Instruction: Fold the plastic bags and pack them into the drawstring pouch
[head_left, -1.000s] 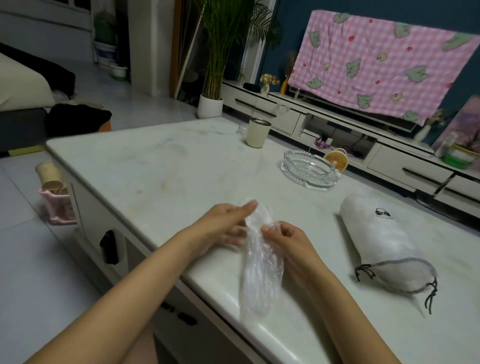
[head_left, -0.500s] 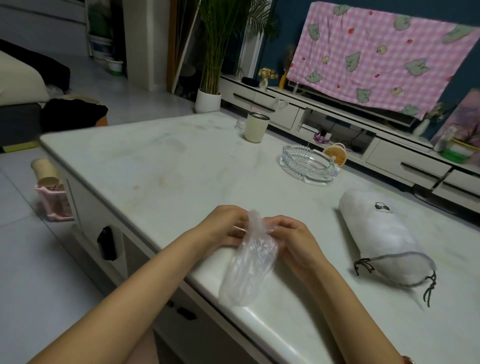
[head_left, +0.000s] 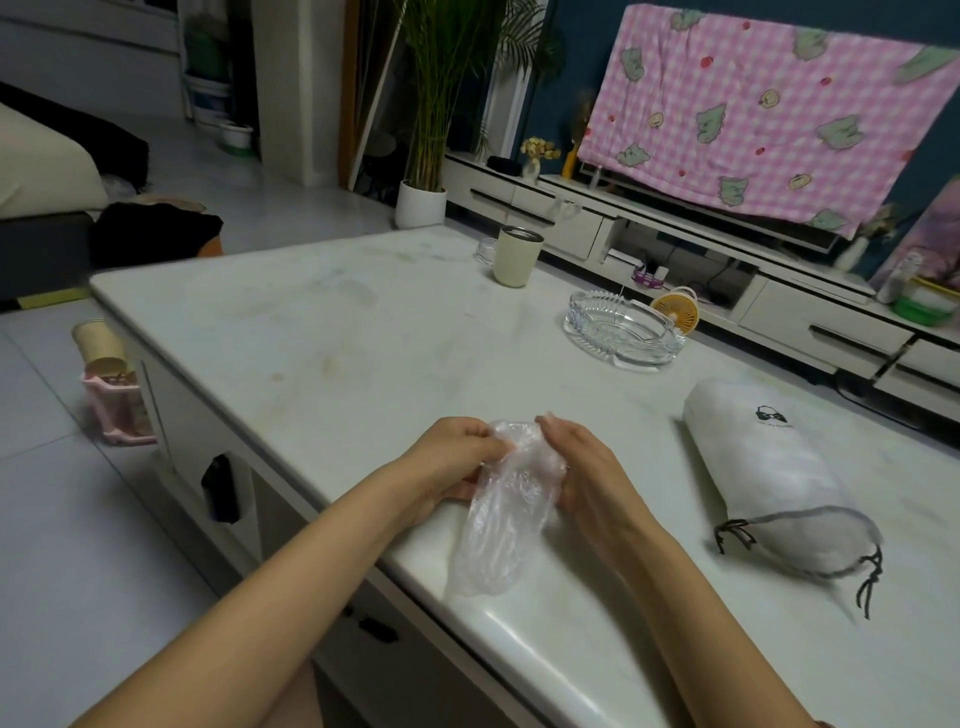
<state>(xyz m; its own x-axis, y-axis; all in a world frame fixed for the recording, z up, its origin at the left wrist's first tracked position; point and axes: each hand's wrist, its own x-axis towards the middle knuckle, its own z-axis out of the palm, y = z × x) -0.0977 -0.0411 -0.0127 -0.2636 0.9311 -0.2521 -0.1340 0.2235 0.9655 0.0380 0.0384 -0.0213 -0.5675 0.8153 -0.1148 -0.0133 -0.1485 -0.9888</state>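
Pale marble counter (head_left: 322, 332) in a dim living room.
Left hand (head_left: 451, 457) and right hand (head_left: 582, 467) both pinch a crinkled clear plastic bag (head_left: 506, 512); white drawstring pouch (head_left: 769, 478) lies to its right.

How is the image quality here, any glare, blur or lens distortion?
Head view: dim, bluish indoor light; soft sheen on the rounded near edge of the table; the wide-angle lens bows the TV cabinet; the clear plastic bag in the left hand and right hand looks slightly soft; lettering on the drawstring pouch is unreadable.
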